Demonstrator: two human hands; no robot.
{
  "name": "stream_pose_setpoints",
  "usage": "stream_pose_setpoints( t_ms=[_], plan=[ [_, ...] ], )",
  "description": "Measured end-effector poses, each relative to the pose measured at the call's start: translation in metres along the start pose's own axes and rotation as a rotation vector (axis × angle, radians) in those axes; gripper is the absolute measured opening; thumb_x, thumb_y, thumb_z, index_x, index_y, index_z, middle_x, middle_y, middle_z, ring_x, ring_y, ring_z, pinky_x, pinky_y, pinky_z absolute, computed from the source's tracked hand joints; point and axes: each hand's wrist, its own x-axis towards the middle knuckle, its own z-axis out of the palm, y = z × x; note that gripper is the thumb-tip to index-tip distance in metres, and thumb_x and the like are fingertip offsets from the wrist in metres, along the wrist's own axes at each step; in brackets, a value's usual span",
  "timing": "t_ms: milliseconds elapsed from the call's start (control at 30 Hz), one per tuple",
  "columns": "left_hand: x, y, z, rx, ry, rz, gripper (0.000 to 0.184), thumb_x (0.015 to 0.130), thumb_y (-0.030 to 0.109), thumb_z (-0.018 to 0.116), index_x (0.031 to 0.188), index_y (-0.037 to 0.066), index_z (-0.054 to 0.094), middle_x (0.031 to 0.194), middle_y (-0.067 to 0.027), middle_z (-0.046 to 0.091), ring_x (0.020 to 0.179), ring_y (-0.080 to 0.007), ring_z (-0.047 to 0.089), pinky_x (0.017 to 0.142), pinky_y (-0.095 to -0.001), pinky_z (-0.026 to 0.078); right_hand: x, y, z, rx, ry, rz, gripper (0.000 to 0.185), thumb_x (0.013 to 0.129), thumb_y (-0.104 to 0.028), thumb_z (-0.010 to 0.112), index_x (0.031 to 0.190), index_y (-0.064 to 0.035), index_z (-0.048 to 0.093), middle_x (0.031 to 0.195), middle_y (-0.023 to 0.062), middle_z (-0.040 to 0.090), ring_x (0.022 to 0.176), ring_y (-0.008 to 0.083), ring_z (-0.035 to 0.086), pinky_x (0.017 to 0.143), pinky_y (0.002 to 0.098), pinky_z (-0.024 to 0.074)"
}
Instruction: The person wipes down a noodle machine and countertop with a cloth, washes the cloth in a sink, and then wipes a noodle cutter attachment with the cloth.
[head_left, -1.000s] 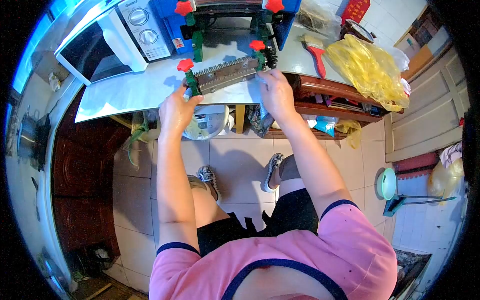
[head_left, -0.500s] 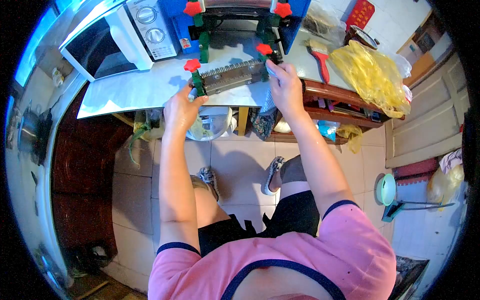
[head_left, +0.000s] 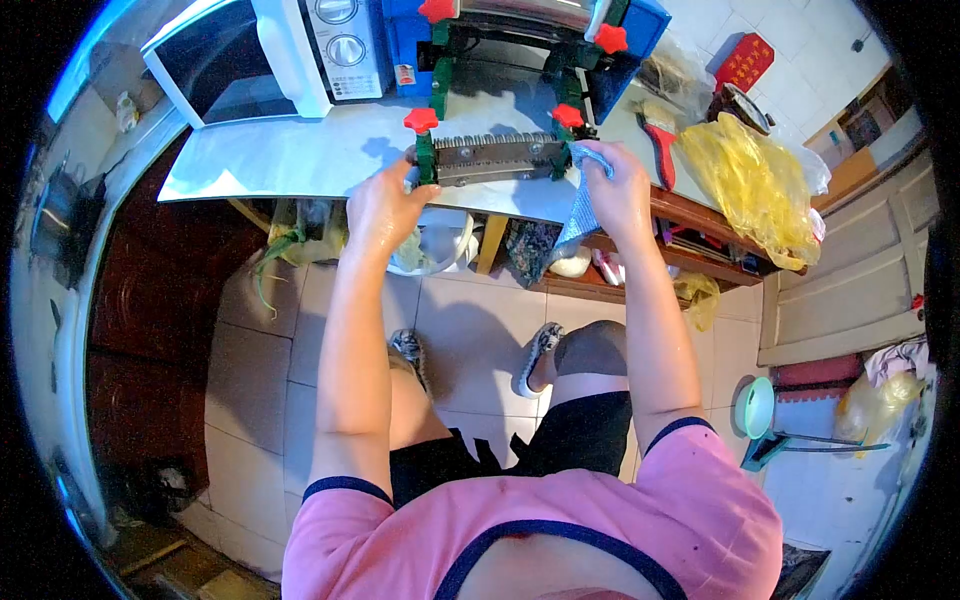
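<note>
A metal comb-like bar (head_left: 497, 157) with green end brackets and red star knobs is held level over the counter's front edge. My left hand (head_left: 385, 210) grips its left bracket between thumb and fingers. At the right bracket, my right hand (head_left: 615, 190) pinches a blue-and-white cloth (head_left: 580, 217) that hangs down from the fingers; the cloth touches the bracket. Behind the bar stands a blue machine (head_left: 405, 45) with more green brackets and red knobs.
A white microwave (head_left: 285, 60) stands at the left on the counter (head_left: 260, 160). To the right lie a red-handled brush (head_left: 662, 150) and a yellow plastic bag (head_left: 745, 180). Below are a white round appliance (head_left: 440, 245) and a wooden shelf (head_left: 700, 215).
The bar has turned from slanted to nearly level. My right hand has shifted from the bracket's top to its outer side, and more of the cloth shows. The whole view has shifted.
</note>
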Motion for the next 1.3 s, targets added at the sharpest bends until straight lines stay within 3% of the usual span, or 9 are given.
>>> stream_pose_setpoints(
  t_ms=[100, 233, 467, 567, 800, 967, 1067, 1167, 1300],
  plan=[
    [-0.003, 0.002, -0.002, 0.010, 0.007, -0.002, 0.042, 0.078, 0.040, 0.070, 0.113, 0.018, 0.064, 0.091, -0.0189, 0.068, 0.088, -0.0377, 0.064, 0.077, -0.0460, 0.050, -0.006, 0.002, 0.009, 0.121, 0.255, 0.008, 0.022, 0.082, -0.006, 0.060, 0.103, -0.0046, 0.069, 0.094, 0.0158, 0.066, 0.088, 0.0290, 0.064, 0.080, 0.0345, 0.0495],
    [-0.003, 0.001, -0.001, -0.011, 0.023, 0.018, 0.042, 0.078, 0.040, 0.070, 0.113, 0.017, 0.064, 0.086, -0.0173, 0.068, 0.085, -0.0365, 0.065, 0.075, -0.0457, 0.050, 0.001, -0.010, 0.006, 0.336, 0.411, 0.146, 0.019, 0.082, -0.007, 0.064, 0.101, -0.0032, 0.068, 0.091, 0.0133, 0.066, 0.085, 0.0228, 0.065, 0.078, 0.0299, 0.0490],
    [-0.001, -0.004, 0.000, -0.037, 0.006, 0.033, 0.045, 0.077, 0.040, 0.070, 0.116, 0.019, 0.062, 0.084, -0.0167, 0.067, 0.085, -0.0360, 0.065, 0.074, -0.0457, 0.049, -0.024, -0.025, 0.055, 0.044, 0.229, -0.323, 0.022, 0.076, -0.002, 0.067, 0.098, -0.0068, 0.067, 0.092, 0.0108, 0.061, 0.081, 0.0277, 0.063, 0.070, 0.0359, 0.0516],
    [-0.002, -0.005, -0.001, -0.057, 0.032, 0.069, 0.046, 0.077, 0.041, 0.070, 0.118, 0.021, 0.063, 0.088, -0.0226, 0.067, 0.088, -0.0397, 0.064, 0.076, -0.0475, 0.049, -0.024, -0.049, 0.088, 0.123, 0.184, -0.361, 0.021, 0.074, 0.001, 0.068, 0.094, -0.0057, 0.068, 0.092, 0.0108, 0.062, 0.081, 0.0279, 0.064, 0.070, 0.0343, 0.0515],
    [0.000, -0.009, 0.000, -0.068, 0.023, 0.042, 0.046, 0.077, 0.041, 0.071, 0.118, 0.022, 0.063, 0.089, -0.0215, 0.067, 0.088, -0.0391, 0.064, 0.076, -0.0470, 0.049, -0.018, -0.036, 0.083, 0.013, 0.286, -0.301, 0.017, 0.074, -0.002, 0.068, 0.090, -0.0088, 0.063, 0.087, 0.0090, 0.059, 0.072, 0.0298, 0.063, 0.059, 0.0386, 0.0511],
    [-0.001, -0.002, -0.001, -0.015, -0.002, 0.031, 0.040, 0.079, 0.038, 0.070, 0.111, 0.016, 0.064, 0.089, -0.0187, 0.068, 0.088, -0.0367, 0.064, 0.076, -0.0458, 0.050, -0.012, -0.054, 0.093, 0.130, 0.277, -0.371, 0.020, 0.076, -0.005, 0.067, 0.095, -0.0091, 0.065, 0.087, 0.0091, 0.059, 0.076, 0.0291, 0.063, 0.065, 0.0370, 0.0518],
    [-0.001, -0.006, 0.000, -0.051, -0.003, 0.007, 0.045, 0.077, 0.040, 0.071, 0.115, 0.019, 0.064, 0.091, -0.0215, 0.067, 0.089, -0.0388, 0.064, 0.077, -0.0461, 0.049, -0.008, -0.063, 0.089, 0.088, 0.233, -0.371, 0.019, 0.076, -0.004, 0.067, 0.095, -0.0086, 0.065, 0.088, 0.0101, 0.059, 0.076, 0.0292, 0.063, 0.066, 0.0372, 0.0520],
    [-0.003, -0.004, -0.004, -0.049, 0.011, 0.043, 0.045, 0.077, 0.040, 0.071, 0.114, 0.015, 0.064, 0.091, -0.0224, 0.067, 0.089, -0.0388, 0.064, 0.078, -0.0461, 0.049, -0.004, -0.031, 0.066, 0.040, 0.218, -0.331, 0.019, 0.077, -0.004, 0.065, 0.095, -0.0083, 0.065, 0.090, 0.0112, 0.059, 0.079, 0.0302, 0.063, 0.068, 0.0378, 0.0525],
    [-0.002, -0.004, 0.000, -0.012, 0.002, 0.053, 0.041, 0.079, 0.036, 0.070, 0.116, 0.019, 0.063, 0.090, -0.0180, 0.068, 0.089, -0.0360, 0.064, 0.077, -0.0462, 0.049, 0.002, -0.034, 0.068, -0.008, 0.205, -0.345, 0.016, 0.079, -0.005, 0.061, 0.093, -0.0092, 0.066, 0.091, 0.0114, 0.059, 0.079, 0.0314, 0.063, 0.069, 0.0391, 0.0533]
  ],
)
